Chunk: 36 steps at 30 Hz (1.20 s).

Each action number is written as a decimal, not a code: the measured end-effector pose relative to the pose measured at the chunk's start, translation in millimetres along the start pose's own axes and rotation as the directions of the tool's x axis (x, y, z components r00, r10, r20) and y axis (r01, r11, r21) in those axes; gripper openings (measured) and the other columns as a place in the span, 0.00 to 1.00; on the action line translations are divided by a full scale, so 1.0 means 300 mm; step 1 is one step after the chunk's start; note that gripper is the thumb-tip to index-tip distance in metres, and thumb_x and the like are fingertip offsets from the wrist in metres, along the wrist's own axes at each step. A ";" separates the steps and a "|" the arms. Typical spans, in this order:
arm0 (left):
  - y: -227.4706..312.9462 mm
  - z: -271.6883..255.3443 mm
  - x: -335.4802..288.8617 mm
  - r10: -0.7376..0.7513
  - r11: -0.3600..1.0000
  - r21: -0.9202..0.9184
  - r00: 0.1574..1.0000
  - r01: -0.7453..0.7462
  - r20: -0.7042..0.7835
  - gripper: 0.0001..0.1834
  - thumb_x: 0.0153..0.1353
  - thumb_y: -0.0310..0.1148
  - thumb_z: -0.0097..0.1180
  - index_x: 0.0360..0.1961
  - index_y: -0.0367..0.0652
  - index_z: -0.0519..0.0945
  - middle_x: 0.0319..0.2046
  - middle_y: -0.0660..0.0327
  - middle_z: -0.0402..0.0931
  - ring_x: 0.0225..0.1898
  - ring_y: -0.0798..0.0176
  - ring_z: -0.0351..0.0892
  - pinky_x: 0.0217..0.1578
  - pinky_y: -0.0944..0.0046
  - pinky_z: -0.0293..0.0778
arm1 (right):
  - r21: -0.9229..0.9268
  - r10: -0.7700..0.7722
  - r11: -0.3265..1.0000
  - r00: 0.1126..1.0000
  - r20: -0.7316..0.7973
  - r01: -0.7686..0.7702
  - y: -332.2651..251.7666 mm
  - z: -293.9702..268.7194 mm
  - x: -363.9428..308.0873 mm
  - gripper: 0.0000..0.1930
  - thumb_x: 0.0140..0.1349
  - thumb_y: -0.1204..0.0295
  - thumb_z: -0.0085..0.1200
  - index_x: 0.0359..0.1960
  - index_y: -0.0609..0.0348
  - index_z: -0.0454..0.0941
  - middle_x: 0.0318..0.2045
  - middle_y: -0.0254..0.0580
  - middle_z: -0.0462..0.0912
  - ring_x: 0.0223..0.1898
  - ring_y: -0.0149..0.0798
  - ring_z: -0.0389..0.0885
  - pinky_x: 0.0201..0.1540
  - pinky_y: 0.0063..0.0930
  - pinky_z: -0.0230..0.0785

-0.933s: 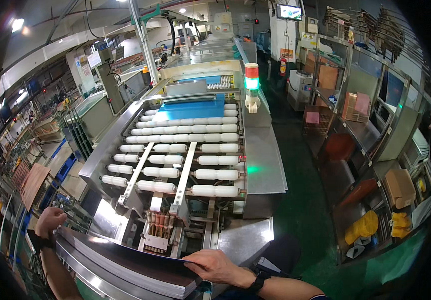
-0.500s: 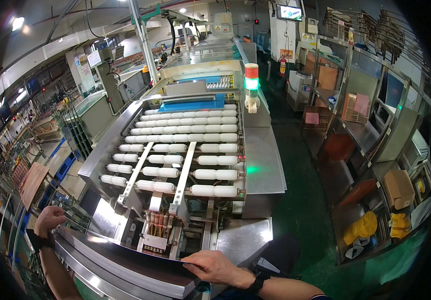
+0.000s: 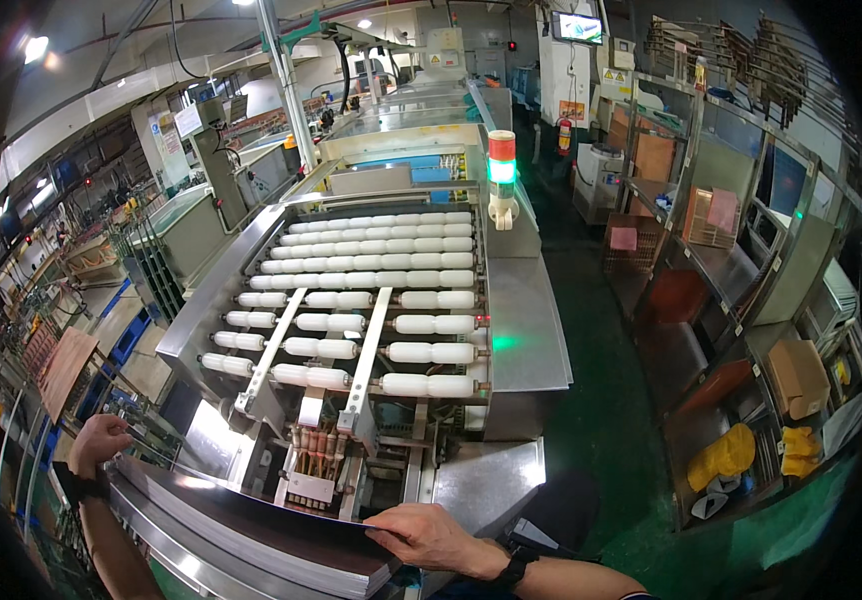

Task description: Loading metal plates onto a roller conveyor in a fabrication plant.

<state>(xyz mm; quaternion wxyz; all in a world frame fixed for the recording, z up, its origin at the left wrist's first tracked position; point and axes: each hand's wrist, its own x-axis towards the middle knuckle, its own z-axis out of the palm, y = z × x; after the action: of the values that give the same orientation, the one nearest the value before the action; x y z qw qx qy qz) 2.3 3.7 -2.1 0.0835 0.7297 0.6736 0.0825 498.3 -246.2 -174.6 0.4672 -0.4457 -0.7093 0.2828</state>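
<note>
A stack of thin flat sheets (image 3: 251,545) lies on edge along the near end of the roller conveyor, its front face pale and its top sheet dark. My right hand (image 3: 426,537) pinches the right end of the dark top sheet (image 3: 281,518) between thumb and fingers. At the stack's left end, my left hand (image 3: 101,440) is closed, its fingers curled beside the sheet's corner; whatever they hold is hidden. Beyond the stack, white rollers (image 3: 366,262) fill the conveyor, with two pale guide bars (image 3: 368,345) across the nearer ones.
A blue panel (image 3: 431,172) lies at the machine's far entry. The signal tower (image 3: 502,175) on the right glows green. Metal shelving (image 3: 741,270) with boards, a cardboard box (image 3: 797,378) and yellow gloves (image 3: 721,457) lines the right side. A brown board (image 3: 68,370) leans at left.
The blue panel has travelled away from me over the rollers and into the machine's far entry. My hands and the stack have hardly moved.
</note>
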 end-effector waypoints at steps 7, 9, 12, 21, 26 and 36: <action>-0.020 -0.001 0.004 -0.005 1.000 -0.019 1.000 0.005 0.010 0.23 0.47 0.38 0.71 0.42 0.34 0.86 0.31 0.54 0.86 0.35 0.59 0.86 0.38 0.59 0.80 | 0.014 0.005 1.000 1.000 0.017 -0.005 -0.001 -0.003 0.001 0.11 0.70 0.65 0.60 0.47 0.58 0.85 0.39 0.47 0.89 0.39 0.52 0.87 0.40 0.42 0.79; -0.024 -0.001 0.005 0.003 1.000 -0.018 1.000 -0.003 0.005 0.23 0.47 0.38 0.70 0.43 0.34 0.86 0.31 0.54 0.86 0.36 0.59 0.86 0.38 0.59 0.80 | 0.007 -0.001 1.000 1.000 0.014 0.001 -0.001 -0.003 0.002 0.11 0.69 0.65 0.60 0.47 0.58 0.85 0.39 0.47 0.89 0.39 0.52 0.87 0.40 0.42 0.79; -0.001 -0.005 -0.001 -0.002 1.000 -0.018 1.000 0.002 0.007 0.24 0.47 0.39 0.70 0.43 0.34 0.86 0.32 0.54 0.86 0.36 0.59 0.86 0.39 0.59 0.80 | -0.007 -0.007 1.000 1.000 0.007 0.007 0.004 0.000 0.001 0.11 0.69 0.65 0.60 0.46 0.58 0.85 0.39 0.46 0.89 0.39 0.51 0.87 0.40 0.42 0.79; -0.013 -0.004 0.001 -0.035 0.999 -0.030 0.999 0.034 -0.008 0.28 0.49 0.39 0.68 0.49 0.31 0.84 0.33 0.53 0.86 0.36 0.59 0.86 0.39 0.59 0.80 | -0.009 -0.008 1.000 1.000 0.000 0.008 0.016 0.011 -0.006 0.11 0.67 0.66 0.62 0.45 0.57 0.86 0.39 0.45 0.89 0.39 0.50 0.87 0.40 0.41 0.80; -0.013 -0.002 0.004 -0.058 0.998 -0.027 0.998 0.058 -0.002 0.29 0.50 0.39 0.68 0.52 0.32 0.83 0.35 0.53 0.86 0.37 0.58 0.86 0.40 0.59 0.80 | 0.000 -0.025 1.000 1.000 -0.013 0.025 0.010 0.008 -0.007 0.10 0.67 0.66 0.63 0.45 0.57 0.86 0.38 0.45 0.89 0.39 0.50 0.87 0.39 0.40 0.80; -0.011 0.001 0.006 -0.088 0.996 -0.024 0.996 0.087 -0.011 0.29 0.48 0.41 0.69 0.50 0.33 0.85 0.36 0.51 0.85 0.38 0.57 0.86 0.40 0.59 0.80 | -0.002 -0.033 0.999 0.999 -0.017 0.033 0.008 0.010 -0.010 0.10 0.66 0.67 0.63 0.44 0.58 0.86 0.37 0.46 0.88 0.38 0.51 0.87 0.39 0.40 0.79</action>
<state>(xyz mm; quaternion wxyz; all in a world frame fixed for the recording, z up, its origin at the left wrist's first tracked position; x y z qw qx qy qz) -0.7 5.7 -3.0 0.0913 0.6980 0.7044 0.0910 497.0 -247.7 -179.1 0.4774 -0.4369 -0.7127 0.2706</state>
